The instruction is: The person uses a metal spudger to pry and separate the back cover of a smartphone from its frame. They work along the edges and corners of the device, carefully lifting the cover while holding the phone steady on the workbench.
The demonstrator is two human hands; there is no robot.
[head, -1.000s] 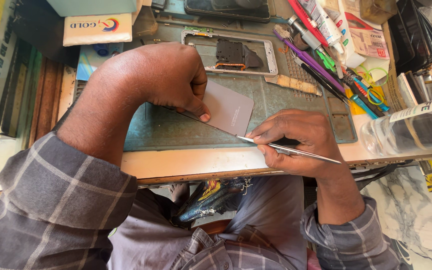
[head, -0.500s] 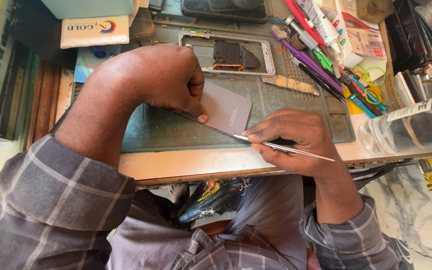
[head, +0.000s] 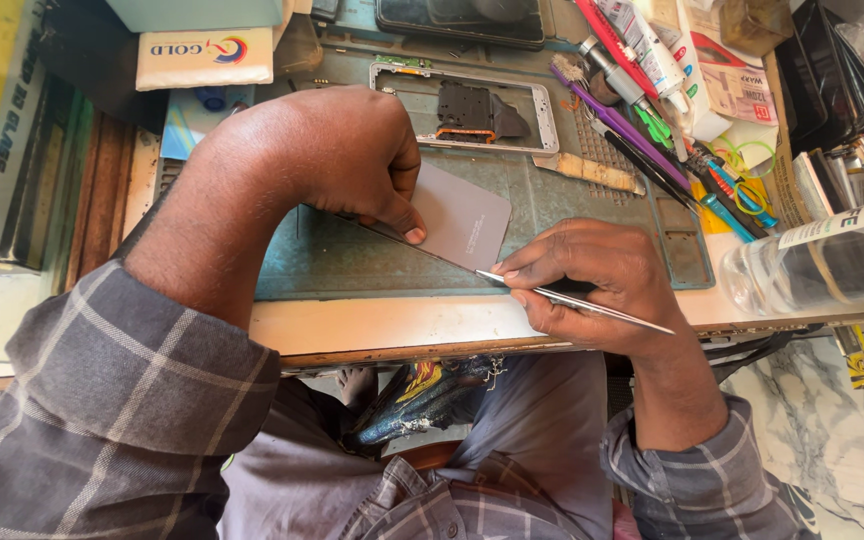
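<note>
Your left hand (head: 337, 160) was curled over the near-left part of a grey panel (head: 462, 218), thumb tip pressed down on its lower edge, pinning it flat to the green mat (head: 352, 255). Your right hand (head: 592, 280) pinched a thin metal tweezer (head: 572, 297) between thumb and fingers, grip closed on it. Its tip touched the panel's near-right corner, right at the edge; the far end stuck out past your wrist to the right. Both hands sat close together, the panel between them.

Panel lay near the front middle of the mat, tilted a bit, one long side toward you. Could not tell whether the tip was under the panel or just against it.

Behind the panel, a phone frame (head: 464, 108) lay on the mat, opened up, dark parts showing inside. Beside it on the right, a wooden-handled tool (head: 587, 172). Further right, a pile of pens and tools (head: 652, 120) in purple, red, green and blue. A clear bottle (head: 827, 260) lay on its side at the right edge of the bench. A white box (head: 204, 58) sat at the back left. A dark phone (head: 462, 18) lay at the top edge. You wore checked sleeves (head: 122, 400).
</note>
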